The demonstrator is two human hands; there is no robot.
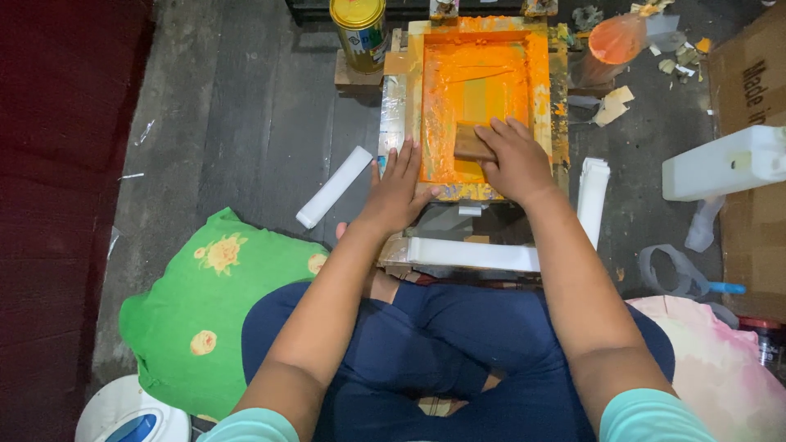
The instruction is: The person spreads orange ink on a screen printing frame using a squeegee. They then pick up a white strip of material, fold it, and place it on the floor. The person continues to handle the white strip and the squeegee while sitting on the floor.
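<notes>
A wooden screen-printing frame lies on the floor in front of me, its mesh covered in orange ink. My right hand grips a wooden squeegee at the near end of the inked area. My left hand lies flat with fingers spread on the frame's near-left corner, holding nothing. A white strip lies across the near side below the frame.
A yellow tin stands at the frame's far left. A white roll lies left, a stack of white strips right. An orange-stained cup, a white jerrycan, a cardboard box and a green cloth surround me.
</notes>
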